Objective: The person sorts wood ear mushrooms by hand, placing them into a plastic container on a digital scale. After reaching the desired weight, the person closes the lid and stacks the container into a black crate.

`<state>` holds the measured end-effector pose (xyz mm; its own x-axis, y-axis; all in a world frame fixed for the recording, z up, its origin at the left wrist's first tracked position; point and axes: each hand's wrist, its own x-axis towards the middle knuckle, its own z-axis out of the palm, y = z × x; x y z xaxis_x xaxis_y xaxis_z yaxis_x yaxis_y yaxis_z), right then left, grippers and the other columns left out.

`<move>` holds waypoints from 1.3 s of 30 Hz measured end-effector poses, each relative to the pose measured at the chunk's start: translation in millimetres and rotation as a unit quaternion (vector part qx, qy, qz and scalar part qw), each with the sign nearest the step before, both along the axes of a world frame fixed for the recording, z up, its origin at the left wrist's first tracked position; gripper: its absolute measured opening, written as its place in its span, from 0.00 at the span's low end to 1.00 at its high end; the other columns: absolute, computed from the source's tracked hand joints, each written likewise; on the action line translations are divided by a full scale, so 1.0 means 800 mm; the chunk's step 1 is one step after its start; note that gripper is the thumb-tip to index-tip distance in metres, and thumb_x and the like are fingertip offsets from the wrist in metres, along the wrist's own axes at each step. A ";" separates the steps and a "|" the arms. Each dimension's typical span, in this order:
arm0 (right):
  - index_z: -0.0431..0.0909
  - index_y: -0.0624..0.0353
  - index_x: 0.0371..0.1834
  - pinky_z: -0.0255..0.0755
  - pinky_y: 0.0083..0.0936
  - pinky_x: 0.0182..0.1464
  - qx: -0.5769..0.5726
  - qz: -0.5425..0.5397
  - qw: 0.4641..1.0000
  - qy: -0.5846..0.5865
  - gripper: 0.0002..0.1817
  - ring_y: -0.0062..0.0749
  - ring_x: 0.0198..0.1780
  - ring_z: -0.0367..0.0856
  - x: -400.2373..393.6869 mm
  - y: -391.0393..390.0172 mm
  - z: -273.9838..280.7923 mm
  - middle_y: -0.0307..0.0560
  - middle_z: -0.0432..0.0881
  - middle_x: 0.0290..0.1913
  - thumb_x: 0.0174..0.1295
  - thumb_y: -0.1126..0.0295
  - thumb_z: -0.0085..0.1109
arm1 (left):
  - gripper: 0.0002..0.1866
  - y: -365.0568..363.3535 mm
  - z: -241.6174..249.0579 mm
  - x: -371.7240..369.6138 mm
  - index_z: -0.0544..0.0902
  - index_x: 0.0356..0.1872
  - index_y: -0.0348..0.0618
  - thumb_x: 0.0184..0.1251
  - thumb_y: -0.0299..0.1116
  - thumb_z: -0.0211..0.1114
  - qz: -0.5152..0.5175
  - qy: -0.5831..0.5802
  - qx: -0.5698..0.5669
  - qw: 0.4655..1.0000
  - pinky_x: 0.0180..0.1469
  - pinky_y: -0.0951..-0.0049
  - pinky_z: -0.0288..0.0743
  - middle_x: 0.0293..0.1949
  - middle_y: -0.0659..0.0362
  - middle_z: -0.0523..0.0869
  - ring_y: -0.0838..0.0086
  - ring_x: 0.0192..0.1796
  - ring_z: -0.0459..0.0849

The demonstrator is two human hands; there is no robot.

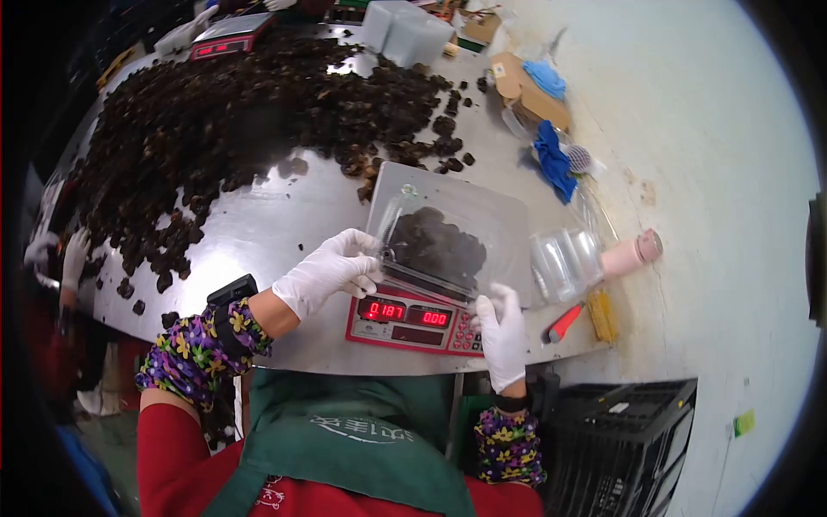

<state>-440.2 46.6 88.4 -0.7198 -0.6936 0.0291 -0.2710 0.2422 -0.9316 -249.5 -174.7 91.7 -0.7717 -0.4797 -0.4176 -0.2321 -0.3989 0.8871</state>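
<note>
A clear plastic box [413, 280] filled with dark brown, lumpy pieces [438, 246] rests on the metal pan [504, 215] of a red-framed digital scale [413, 320]. Red digits on its display read 0.187 and 0.00. My left hand [334, 272], in a white glove, pinches the box's near left corner. At the near right corner, my gloved right hand [500, 334] has its thumb and fingers closed on the rim, just above the scale's keypad.
A wide heap of the dark pieces [233, 112] covers the table's far left. To my right are stacked clear containers [564, 263], a pink bottle [631, 253], a red-handled tool [565, 323] and blue gloves [552, 162]. Another person's gloved hand [75, 257] is at the left edge. Black crates [620, 439] stand below right.
</note>
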 end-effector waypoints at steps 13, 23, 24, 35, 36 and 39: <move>0.67 0.61 0.46 0.79 0.27 0.33 -0.075 0.033 0.972 -0.218 0.06 0.28 0.31 0.83 0.023 0.035 -0.014 0.47 0.81 0.34 0.68 0.79 0.51 | 0.07 0.031 -0.036 0.031 0.70 0.42 0.51 0.77 0.27 0.60 -0.043 0.048 -0.100 0.993 0.29 0.85 0.74 0.34 0.64 0.82 0.83 0.30 0.81; 0.69 0.56 0.61 0.77 0.28 0.49 -0.267 -0.165 0.932 -0.182 0.16 0.21 0.50 0.75 0.113 0.111 0.058 0.37 0.77 0.50 0.74 0.69 0.57 | 0.08 0.129 0.025 0.005 0.71 0.48 0.46 0.76 0.25 0.61 -0.114 0.233 -0.039 0.965 0.35 0.81 0.75 0.36 0.62 0.79 0.81 0.32 0.81; 0.65 0.53 0.69 0.77 0.30 0.52 -0.306 -0.178 0.909 -0.220 0.22 0.23 0.56 0.74 0.134 0.113 0.077 0.37 0.74 0.57 0.75 0.66 0.57 | 0.08 0.152 0.042 0.002 0.70 0.45 0.46 0.75 0.25 0.62 -0.118 0.260 -0.019 0.958 0.35 0.81 0.74 0.37 0.62 0.78 0.81 0.32 0.80; 0.52 0.59 0.78 0.78 0.30 0.56 -0.162 -0.610 0.738 0.238 0.38 0.32 0.56 0.76 0.165 0.456 0.233 0.52 0.71 0.62 0.68 0.69 0.60 | 0.08 0.197 0.035 -0.009 0.78 0.52 0.40 0.75 0.22 0.59 -0.316 0.245 -0.044 0.916 0.52 0.77 0.78 0.42 0.59 0.86 0.77 0.43 0.84; 0.54 0.61 0.78 0.78 0.30 0.54 -0.116 -0.634 0.703 0.300 0.38 0.33 0.50 0.80 0.172 0.502 0.248 0.53 0.76 0.58 0.68 0.67 0.62 | 0.07 0.182 0.032 -0.007 0.79 0.51 0.40 0.76 0.23 0.59 -0.297 0.231 -0.065 0.924 0.51 0.78 0.77 0.41 0.60 0.85 0.78 0.41 0.82; 0.68 0.66 0.73 0.76 0.31 0.60 0.023 -0.720 0.611 0.328 0.33 0.35 0.55 0.83 0.166 0.673 0.252 0.58 0.85 0.55 0.68 0.62 0.62 | 0.05 0.148 0.011 -0.001 0.80 0.48 0.42 0.78 0.29 0.59 -0.234 0.185 -0.085 0.951 0.47 0.80 0.73 0.37 0.63 0.85 0.82 0.37 0.79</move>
<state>-307.3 585.3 290.1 -0.4293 0.6336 0.6437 -0.0573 0.6921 -0.7195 -250.3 -56.4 100.7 -0.9963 -0.0834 -0.0228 -0.0081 -0.1721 0.9850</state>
